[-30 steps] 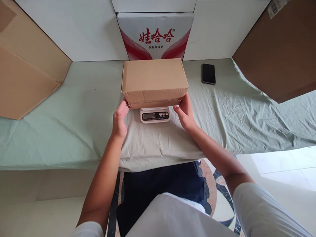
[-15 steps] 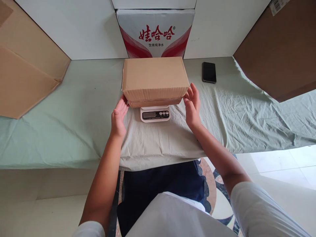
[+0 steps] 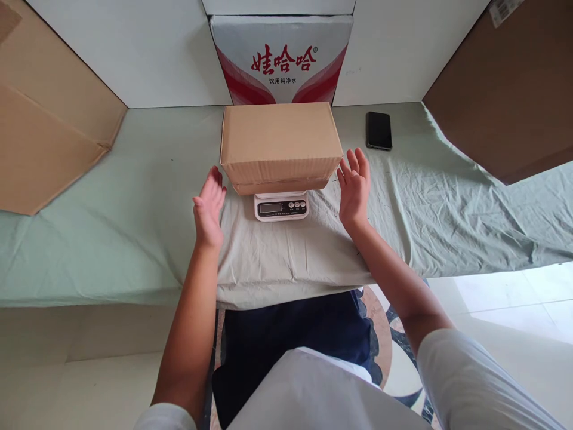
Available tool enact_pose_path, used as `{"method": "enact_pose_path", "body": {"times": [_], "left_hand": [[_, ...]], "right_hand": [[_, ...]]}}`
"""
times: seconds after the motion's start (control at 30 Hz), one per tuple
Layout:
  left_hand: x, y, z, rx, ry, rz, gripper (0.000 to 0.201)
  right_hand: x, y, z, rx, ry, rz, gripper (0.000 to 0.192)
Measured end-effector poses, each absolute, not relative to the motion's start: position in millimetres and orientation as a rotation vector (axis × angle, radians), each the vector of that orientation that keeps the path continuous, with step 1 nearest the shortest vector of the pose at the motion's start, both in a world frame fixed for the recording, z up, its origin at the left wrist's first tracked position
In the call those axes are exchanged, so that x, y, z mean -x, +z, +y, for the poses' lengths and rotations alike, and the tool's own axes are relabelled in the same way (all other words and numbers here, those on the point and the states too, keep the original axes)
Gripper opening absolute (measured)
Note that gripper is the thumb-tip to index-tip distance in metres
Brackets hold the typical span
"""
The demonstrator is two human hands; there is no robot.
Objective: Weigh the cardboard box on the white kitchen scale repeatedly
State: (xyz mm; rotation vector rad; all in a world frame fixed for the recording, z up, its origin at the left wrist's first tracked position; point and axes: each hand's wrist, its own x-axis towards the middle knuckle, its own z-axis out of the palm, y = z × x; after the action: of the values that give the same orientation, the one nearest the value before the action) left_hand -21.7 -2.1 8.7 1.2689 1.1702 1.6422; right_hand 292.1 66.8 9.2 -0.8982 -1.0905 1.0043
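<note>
The worktop (image 3: 134,239) carries a green cloth. On it the cardboard box (image 3: 280,143) sits on the scale (image 3: 282,206) and hides its platform – the display is unreadable. Left hand (image 3: 208,206) and right hand (image 3: 354,188) flank the box, spread wide, holding nothing.

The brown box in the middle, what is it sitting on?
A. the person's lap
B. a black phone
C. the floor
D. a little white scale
D: the cardboard box rests on the small white scale, whose display and buttons poke out from under the box's near edge, while the left hand and right hand are open on either side, not touching it.
</note>
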Motion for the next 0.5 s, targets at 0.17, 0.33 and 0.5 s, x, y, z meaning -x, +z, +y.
{"method": "enact_pose_path", "body": {"times": [0.17,0.33,0.5], "left_hand": [[24.3,6.1,-1.7,-1.275,1.65,1.166,0.105],[27.7,3.4,0.3,-1.313,1.616,1.198,0.092],[28.2,4.3,0.0,-1.369,1.577,1.248,0.094]], "right_hand": [[-291.5,9.2,67.1,0.899,0.999,-1.122,0.082],[-292.2,2.7,69.6,0.929,0.95,-1.253,0.081],[-290.6,0.7,68.9,0.909,0.966,-1.272,0.079]]}}
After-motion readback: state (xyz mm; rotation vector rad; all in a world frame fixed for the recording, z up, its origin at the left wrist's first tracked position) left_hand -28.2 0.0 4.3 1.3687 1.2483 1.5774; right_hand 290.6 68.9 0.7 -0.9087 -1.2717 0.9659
